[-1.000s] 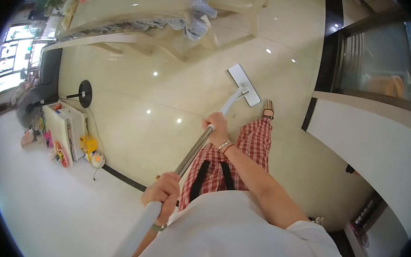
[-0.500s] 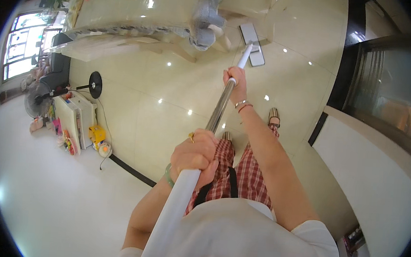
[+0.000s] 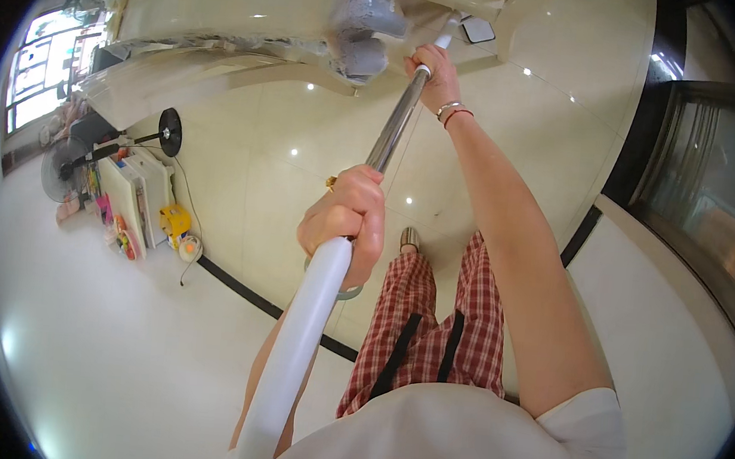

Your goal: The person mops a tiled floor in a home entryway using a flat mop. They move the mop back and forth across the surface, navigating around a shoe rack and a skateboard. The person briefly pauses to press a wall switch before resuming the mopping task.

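I hold a flat mop [image 3: 298, 345] by its long white and silver pole, which slants from my body toward the far floor. My left hand [image 3: 347, 215] is wrapped around the upper pole, where the white part meets the silver tube. Farther down, my right hand [image 3: 435, 78] is closed around the pole at the lower white joint. The mop head [image 3: 478, 30] lies on the tiles close to the table's leg. Only one end of it shows; the rest is hidden by the table's leg and the pole.
A table [image 3: 221, 2] with a clear cover and a grey, plastic-wrapped bundle [image 3: 367, 31] stands at the far left. A fan [image 3: 170, 132], its cord and a yellow item [image 3: 176, 220] are beside white boards at left. A dark-framed glass door [image 3: 701, 161] is on the right.
Both hands have pushed the mop farther away. Its head has slid forward, partly behind the table's leg. My body has moved forward too.
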{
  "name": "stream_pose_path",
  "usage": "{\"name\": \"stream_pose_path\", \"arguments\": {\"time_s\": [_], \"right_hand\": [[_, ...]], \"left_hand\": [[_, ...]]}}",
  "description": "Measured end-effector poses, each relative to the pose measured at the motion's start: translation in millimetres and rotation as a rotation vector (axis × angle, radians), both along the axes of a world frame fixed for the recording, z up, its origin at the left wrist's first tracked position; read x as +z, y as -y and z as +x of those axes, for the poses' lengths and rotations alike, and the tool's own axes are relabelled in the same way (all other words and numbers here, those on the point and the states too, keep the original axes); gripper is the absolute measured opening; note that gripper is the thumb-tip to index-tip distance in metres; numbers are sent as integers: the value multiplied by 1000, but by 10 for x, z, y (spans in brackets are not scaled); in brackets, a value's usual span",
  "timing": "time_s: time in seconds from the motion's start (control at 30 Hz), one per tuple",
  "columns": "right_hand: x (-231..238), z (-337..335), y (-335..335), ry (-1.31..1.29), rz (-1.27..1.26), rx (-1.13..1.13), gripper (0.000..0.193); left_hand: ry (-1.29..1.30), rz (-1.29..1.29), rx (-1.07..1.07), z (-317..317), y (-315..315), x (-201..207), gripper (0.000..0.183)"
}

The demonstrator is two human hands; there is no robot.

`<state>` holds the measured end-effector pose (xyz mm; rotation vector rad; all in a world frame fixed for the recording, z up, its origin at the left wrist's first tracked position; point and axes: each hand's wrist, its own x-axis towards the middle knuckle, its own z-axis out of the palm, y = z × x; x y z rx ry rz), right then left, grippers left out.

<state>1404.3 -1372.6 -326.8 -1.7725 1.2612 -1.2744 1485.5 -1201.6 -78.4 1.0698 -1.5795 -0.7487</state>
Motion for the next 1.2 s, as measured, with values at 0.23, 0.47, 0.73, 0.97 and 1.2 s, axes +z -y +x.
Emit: {"name": "stream_pose_path", "arguments": {"time_s": [0.23, 0.47, 0.73, 0.97, 1.2], "right_hand": [[271, 176, -995, -55, 144, 100, 10], [616, 228, -2523, -191, 367, 255, 13], [1268, 546, -3982, -353, 519, 516, 8], [1521, 155, -3590, -335, 532, 618, 6], [1436, -652, -3115, -243, 439, 506, 7]], "left_hand": [[-101, 86, 147, 221, -869, 381, 30], [-153, 212, 223, 418, -2147, 873, 31], [-212, 346, 366, 831, -3357, 1500, 22], [-206, 242, 101, 522, -2818, 1668, 22], [-251, 182, 56, -225, -2285, 1566, 40]]}}
